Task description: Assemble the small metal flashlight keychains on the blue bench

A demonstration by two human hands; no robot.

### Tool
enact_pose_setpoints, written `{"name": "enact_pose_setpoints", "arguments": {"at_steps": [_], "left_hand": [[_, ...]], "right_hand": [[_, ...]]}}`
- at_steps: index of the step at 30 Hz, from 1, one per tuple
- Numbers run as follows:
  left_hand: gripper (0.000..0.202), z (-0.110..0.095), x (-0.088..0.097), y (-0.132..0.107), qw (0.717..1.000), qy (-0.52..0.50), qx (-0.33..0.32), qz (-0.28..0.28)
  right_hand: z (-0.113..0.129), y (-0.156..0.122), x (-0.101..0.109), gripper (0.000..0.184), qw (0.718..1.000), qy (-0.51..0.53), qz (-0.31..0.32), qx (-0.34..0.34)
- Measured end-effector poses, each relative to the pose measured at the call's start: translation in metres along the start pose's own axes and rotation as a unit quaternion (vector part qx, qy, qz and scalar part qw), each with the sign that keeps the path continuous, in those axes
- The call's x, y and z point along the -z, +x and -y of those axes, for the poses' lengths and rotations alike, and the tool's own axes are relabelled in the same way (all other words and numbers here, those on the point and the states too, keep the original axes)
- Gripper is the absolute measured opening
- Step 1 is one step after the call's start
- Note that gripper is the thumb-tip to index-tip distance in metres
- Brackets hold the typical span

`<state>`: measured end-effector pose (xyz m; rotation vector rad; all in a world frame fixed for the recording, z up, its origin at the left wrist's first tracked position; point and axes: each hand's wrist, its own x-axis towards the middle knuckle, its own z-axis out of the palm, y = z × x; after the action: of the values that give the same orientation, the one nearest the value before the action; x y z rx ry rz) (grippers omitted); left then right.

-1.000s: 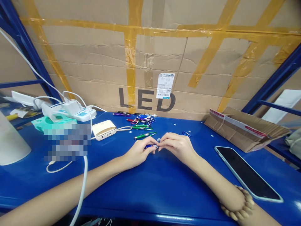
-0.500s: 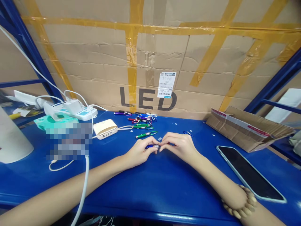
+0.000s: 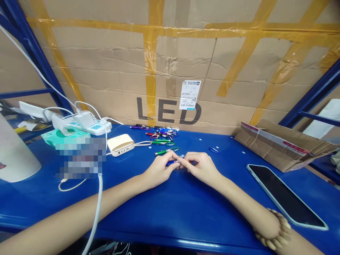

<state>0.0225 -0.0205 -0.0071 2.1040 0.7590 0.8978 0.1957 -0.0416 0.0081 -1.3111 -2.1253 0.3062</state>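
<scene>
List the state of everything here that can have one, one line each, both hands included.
Left hand, closed on the blue tube
Blue tube, held, partly hidden
Right hand, at the tube's end, grip unclear
Blue carabiner, lying on the table
Phone, lying flat, screen dark
Small cardboard box, top open
Large carton, taped
Power strip, adapter plugged in

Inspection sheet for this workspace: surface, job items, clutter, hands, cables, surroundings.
Surface: glossy blue tabletop, whitish discs scattered.
Job items: slim shiny blue cylinder; multicoloured metallic pen-shaped pieces lying behind.
Clutter: cream rectangular plastic box, black-screened phone in pale case, brown cardboard box, blue carabiner clip.
Hands: left hand pinches the cylinder; right hand at its end.
Cables: thick white cable crossing left forearm; thin white cables around white power strip.
Surroundings: large brown taped carton marked LED; blue metal posts.
</scene>
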Motion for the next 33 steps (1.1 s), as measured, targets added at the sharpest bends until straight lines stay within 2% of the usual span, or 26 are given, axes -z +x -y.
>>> {"name": "enact_pose_setpoints", "arguments": {"at_steps": [4,9,18,21,23,25,27,30,33], "left_hand": [[0.007,-0.002,0.000,0.000,1.000,0.002,-0.002,0.010],[0.010,-0.001,0.000,0.001,0.999,0.035,0.000,0.013],[0.013,-0.001,0.000,0.000,0.999,0.039,0.007,0.036],[0.014,0.000,0.000,0.000,0.998,0.050,0.017,0.032],[0.015,0.000,0.001,0.001,0.998,0.053,0.024,0.021],[0.016,0.000,0.002,0.003,0.998,0.050,0.027,0.010],[0.015,0.000,0.003,0.004,0.999,0.045,0.029,0.010],[0.015,-0.002,0.003,0.004,0.999,0.039,0.027,0.027],[0.016,-0.003,0.003,0.004,0.998,0.033,0.025,0.042]], "right_hand": [[0.002,0.000,0.002,0.041,1.000,-0.003,0.024,0.011],[0.004,0.001,0.005,0.042,0.998,-0.055,0.017,0.020],[0.007,-0.001,0.007,0.044,0.997,-0.065,0.028,0.020],[0.005,-0.001,0.008,0.041,0.996,-0.085,-0.001,0.014],[0.002,0.000,0.010,0.032,0.997,-0.072,-0.035,0.010],[-0.002,0.001,0.012,0.025,0.997,-0.042,-0.057,0.041],[-0.007,0.002,0.013,0.021,0.992,-0.027,-0.061,0.105],[-0.012,0.002,0.015,0.021,0.980,-0.045,-0.059,0.182],[-0.012,0.001,0.016,0.021,0.970,-0.087,-0.069,0.217]]}}
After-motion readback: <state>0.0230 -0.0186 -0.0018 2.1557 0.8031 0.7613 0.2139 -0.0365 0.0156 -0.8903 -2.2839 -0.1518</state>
